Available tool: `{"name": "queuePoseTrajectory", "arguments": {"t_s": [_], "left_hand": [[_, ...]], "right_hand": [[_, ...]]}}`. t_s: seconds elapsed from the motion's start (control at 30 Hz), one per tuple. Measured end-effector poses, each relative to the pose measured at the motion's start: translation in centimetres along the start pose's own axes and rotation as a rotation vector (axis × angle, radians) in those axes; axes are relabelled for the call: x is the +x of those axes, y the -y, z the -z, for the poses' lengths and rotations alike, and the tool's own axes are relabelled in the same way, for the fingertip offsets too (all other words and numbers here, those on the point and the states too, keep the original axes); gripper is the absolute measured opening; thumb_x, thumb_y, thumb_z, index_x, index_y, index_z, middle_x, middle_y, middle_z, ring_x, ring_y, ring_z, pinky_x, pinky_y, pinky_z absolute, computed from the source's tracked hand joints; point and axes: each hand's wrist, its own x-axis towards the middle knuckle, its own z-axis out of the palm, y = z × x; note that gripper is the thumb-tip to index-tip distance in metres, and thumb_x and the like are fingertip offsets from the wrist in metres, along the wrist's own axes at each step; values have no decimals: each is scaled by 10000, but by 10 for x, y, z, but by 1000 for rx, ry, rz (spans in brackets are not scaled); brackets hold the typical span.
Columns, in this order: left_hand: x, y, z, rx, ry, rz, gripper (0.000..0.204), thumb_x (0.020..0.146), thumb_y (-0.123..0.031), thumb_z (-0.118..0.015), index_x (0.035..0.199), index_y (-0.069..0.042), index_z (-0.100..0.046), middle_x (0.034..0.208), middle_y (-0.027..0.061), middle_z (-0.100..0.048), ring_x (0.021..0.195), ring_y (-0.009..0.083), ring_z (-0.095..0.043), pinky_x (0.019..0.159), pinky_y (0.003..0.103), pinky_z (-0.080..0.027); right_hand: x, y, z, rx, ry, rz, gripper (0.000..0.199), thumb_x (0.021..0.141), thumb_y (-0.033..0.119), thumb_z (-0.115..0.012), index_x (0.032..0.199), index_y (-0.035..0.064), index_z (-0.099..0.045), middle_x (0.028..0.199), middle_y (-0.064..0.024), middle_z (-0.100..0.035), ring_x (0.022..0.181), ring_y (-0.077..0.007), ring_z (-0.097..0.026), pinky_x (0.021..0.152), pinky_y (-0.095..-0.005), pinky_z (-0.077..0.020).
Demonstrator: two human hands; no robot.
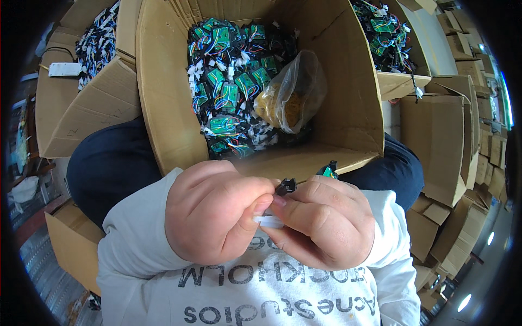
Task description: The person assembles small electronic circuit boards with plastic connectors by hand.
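Observation:
My left hand (212, 212) and my right hand (326, 223) meet in front of my chest, both closed in a pinch. A small black plug connector (286, 187) sticks up between the fingertips, with the left fingers gripping its side. Just below, a white plastic connector piece (269, 221) lies between the two thumbs; which hand bears it I cannot tell. Behind the right knuckles peeks a green circuit board (328, 169) with a black end, mostly hidden by that hand. Any wires inside the fists are covered.
An open cardboard box (163, 108) stands between my knees, heaped with wired green circuit boards (225, 95) and a clear bag (304, 92) of yellow rubber bands. Boxes of similar parts flank it, one with black-and-white connectors (99, 46). Stacked cartons (435, 141) line the right.

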Motion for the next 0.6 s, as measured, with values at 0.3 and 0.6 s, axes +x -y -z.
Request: {"name": "queuePoseTrajectory", "arguments": {"t_s": [0.3,0.6], "left_hand": [[-1,2,3,88,-12,-89,109,861,17,-610,967,40,-606,757,121,-650,570,246,-568,530,334,-468],[6,1,11,-127,44,126,145,844,-11,-679,985,10,-648,811,109,-666,621,258,-595,584,335,-481]], "right_hand": [[0,6,0,17,34,-69,208,723,78,-763,892,3,-666,761,-84,-583,602,-221,-586,483,-318,-462],[8,-8,8,334,58,-107,318,778,116,-802,991,-32,-619,883,-160,-663,753,-327,-661,670,-364,-536]]}}
